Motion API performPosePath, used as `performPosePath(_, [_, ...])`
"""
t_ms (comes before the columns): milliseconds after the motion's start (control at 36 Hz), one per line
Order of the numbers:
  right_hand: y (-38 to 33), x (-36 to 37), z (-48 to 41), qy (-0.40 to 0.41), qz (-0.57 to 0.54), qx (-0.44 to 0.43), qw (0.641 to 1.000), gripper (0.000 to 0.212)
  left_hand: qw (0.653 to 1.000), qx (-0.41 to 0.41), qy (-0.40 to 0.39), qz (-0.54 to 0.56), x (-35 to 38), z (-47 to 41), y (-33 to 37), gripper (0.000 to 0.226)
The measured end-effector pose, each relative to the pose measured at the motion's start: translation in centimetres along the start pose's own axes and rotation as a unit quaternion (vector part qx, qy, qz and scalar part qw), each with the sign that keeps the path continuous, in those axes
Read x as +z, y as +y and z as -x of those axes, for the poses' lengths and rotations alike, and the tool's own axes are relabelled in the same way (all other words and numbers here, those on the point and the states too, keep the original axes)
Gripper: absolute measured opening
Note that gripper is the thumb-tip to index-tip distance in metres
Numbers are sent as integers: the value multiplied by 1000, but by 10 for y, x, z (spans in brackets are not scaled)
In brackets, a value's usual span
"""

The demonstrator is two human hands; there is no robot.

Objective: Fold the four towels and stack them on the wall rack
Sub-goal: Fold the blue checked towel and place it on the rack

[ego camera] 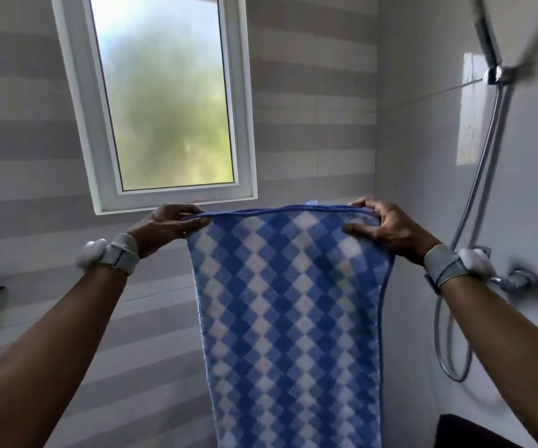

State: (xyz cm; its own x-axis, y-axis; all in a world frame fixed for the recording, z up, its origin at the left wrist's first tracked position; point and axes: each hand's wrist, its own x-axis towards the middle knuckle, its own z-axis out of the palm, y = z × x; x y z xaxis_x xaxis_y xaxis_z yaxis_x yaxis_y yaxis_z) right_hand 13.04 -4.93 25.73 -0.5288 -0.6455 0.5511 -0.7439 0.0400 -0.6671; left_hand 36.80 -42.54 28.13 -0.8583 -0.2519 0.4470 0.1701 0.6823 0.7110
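Tiled wall [309,92], window [164,101] | left hand [170,226], right hand [387,227] pinch towel [287,302] corners — shower hose [484,156] beside

blue-and-white checked towel [288,318] hangs unfolded, lengthwise, top corners pinched up high.

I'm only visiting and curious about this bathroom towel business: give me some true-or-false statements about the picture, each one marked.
1. The left hand and the right hand both pinch the top edge of the blue-and-white checked terry towel. True.
2. That towel lies folded on a rack. False: it hangs down from the two hands.
3. A white-framed frosted-glass window sits above the hands. True.
4. The chrome shower hose hangs on the left wall. False: it hangs on the right wall.
5. Both wrists are bare. False: each wears a grey wrist strap carrying a white pod.
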Motion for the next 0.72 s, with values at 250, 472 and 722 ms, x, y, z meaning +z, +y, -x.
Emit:
performPosePath(250, [13, -5, -2, 6, 64, -12, 998, 12, 996, 6, -32, -88, 10, -4, 10, 22])
performPosePath(472, [22, -1, -11, -64, 226, 25, 972, 13, 974, 0, -111, -199, 17, -12, 12, 16])
performPosePath(722, [33, 55, -12, -72, 538, 26, 840, 32, 856, -57, -219, -464, 53, -29, 20, 18])
